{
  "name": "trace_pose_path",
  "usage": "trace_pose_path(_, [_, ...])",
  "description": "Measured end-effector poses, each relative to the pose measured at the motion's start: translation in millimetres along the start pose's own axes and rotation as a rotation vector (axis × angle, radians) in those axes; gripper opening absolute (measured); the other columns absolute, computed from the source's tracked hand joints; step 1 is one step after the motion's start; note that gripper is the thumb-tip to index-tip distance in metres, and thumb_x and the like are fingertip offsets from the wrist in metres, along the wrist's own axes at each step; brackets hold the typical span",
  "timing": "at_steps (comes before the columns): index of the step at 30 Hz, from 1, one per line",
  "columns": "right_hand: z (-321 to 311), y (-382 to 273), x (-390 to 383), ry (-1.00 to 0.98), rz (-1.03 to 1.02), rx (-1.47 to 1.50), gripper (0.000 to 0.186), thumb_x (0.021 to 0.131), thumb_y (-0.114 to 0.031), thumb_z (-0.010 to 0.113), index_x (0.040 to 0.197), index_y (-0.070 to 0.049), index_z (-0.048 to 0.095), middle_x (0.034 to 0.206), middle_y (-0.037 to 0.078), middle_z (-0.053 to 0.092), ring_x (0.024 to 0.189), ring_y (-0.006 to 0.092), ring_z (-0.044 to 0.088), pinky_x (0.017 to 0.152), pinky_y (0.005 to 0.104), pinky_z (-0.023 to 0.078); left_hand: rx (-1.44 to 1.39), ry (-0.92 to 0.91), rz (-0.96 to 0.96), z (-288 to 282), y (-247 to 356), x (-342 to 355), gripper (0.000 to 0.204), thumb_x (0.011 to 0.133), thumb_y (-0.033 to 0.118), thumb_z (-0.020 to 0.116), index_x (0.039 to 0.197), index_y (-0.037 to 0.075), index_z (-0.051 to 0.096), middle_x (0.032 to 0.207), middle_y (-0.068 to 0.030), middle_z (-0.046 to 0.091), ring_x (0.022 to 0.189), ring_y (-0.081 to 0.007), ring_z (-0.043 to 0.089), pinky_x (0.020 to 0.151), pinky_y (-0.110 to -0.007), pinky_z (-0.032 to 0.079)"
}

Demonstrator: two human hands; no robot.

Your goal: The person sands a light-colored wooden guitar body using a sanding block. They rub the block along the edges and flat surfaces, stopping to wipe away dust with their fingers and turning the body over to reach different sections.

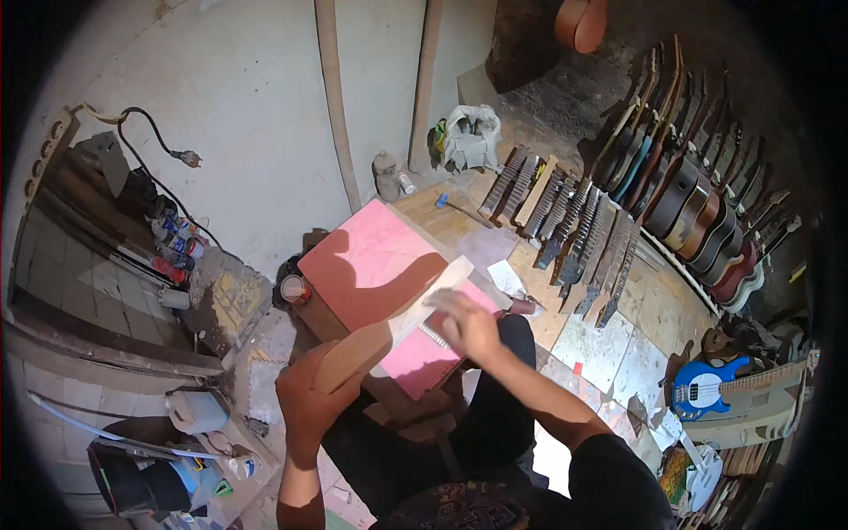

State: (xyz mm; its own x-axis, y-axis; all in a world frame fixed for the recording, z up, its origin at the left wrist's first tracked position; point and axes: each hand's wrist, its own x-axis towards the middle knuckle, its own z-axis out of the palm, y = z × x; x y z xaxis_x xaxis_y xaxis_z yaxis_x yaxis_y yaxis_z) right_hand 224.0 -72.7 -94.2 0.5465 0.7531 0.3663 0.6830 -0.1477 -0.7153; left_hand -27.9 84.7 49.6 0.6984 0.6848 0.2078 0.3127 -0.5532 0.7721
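Note:
My left hand [314,389] is closed round the near end of a long, pale, bare wooden piece [353,356], shaped like a guitar neck. Its far end points up and to the right, over a pink flat-topped board [380,243]. My right hand [468,329] is at the middle of the wood, fingers bent against its right side and slightly blurred. Something greyish seems to be under those fingers, too small to name. Below the wood, a pale ridged strip [433,336] partly shows on the pink surface. Shadows of wood and hands fall across the pink top.
Several fretted guitar necks [565,221] lie in a row on the floor at the right. Guitars [689,203] stand in a rack beyond, and a blue guitar [702,389] is at far right. A small hammer [446,203], a jar [294,290] and a white bag [473,137] are near the board.

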Motion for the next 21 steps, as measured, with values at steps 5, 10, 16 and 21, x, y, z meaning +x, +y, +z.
trace_pose_path(5, [7.7,2.8,2.8,0.025,0.053,-0.013,0.045,0.086,0.002,0.062,0.129,-0.009,0.073,0.133,0.017,0.07,0.123,0.0361,0.068,0.103,0.0408,0.057,0.03,-0.004,-0.004,1.4,-0.2,4.9,0.053,0.072,0.016,0.085,0.121,0.0,0.074,0.107,-0.0155,0.08,0.097,-0.022,0.077,0.089,-0.038,0.059])
trace_pose_path(10, [-9.7,18.9,17.5,-0.009,0.042,-0.097,0.043,0.086,0.0,0.062,0.128,-0.004,0.071,0.132,0.021,0.069,0.123,0.0371,0.068,0.103,0.0413,0.056,-0.008,0.0,-0.025,-1.2,-12.3,4.5,0.052,0.073,0.016,0.085,0.121,-0.001,0.074,0.107,-0.0156,0.08,0.096,-0.0214,0.077,0.089,-0.038,0.059])
trace_pose_path(16, [5.1,-13.2,6.5,-0.005,-0.02,0.066,0.046,0.085,0.002,0.062,0.127,-0.012,0.073,0.134,0.014,0.07,0.121,0.0347,0.068,0.102,0.0428,0.057,0.0,0.005,-0.032,-2.9,-11.6,6.3,0.051,0.074,0.015,0.085,0.121,-0.001,0.074,0.105,-0.0152,0.08,0.096,-0.0213,0.076,0.089,-0.037,0.059])
trace_pose_path(21, [2.1,21.7,15.4,0.021,0.096,-0.083,0.049,0.084,0.002,0.06,0.13,-0.013,0.072,0.135,0.014,0.069,0.123,0.0338,0.068,0.103,0.0426,0.057,0.012,0.006,-0.035,1.0,-7.0,7.2,0.051,0.074,0.016,0.084,0.121,-0.001,0.074,0.105,-0.0154,0.08,0.096,-0.0214,0.076,0.089,-0.037,0.059])
